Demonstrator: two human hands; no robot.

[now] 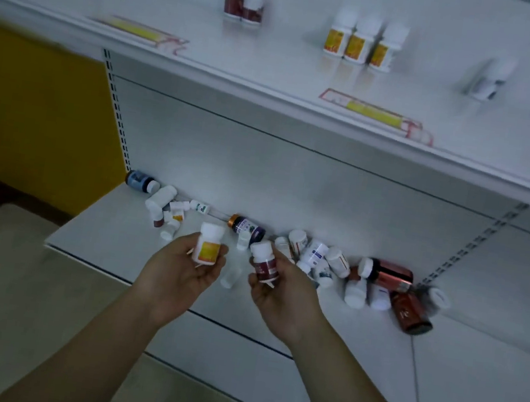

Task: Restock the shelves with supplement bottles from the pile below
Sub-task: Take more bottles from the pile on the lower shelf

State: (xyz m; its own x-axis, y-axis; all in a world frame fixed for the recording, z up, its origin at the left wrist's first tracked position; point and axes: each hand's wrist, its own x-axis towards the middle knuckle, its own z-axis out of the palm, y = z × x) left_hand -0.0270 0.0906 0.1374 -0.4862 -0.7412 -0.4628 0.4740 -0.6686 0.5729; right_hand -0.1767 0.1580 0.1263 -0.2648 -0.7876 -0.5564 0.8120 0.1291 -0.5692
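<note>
**Two bottles in hand, the lift to the shelf comes next**

She, or he, stands bent toward the low shelf point(88, 237) with a bottle in each hand, both clear of the pile. To my eye the picking is done for this round and the carry upward is the step in hand.

The left hand point(184, 268) lies palm up, its fingers curled round a yellow bottle point(207, 249) that stands upright in it, white cap on top. The right hand point(282, 286), just beside it, grips a maroon bottle point(265, 262) tilted a little to the left, thumb and fingers wrapped round the body. The two bottles are near each other but apart.

The pile point(333, 265) lies just beyond and to the right of the right hand, against the back wall; a smaller heap point(167, 211) lies beyond the left hand.

Well above both hands, on the upper shelf point(275, 66), stand three yellow ones point(361, 40), up and to the right, and two maroon ones point(244, 2) almost straight above. I judge each bottle should go by its like, which means the arms would cross or the bottles go up one at a time, set down upright.
</note>
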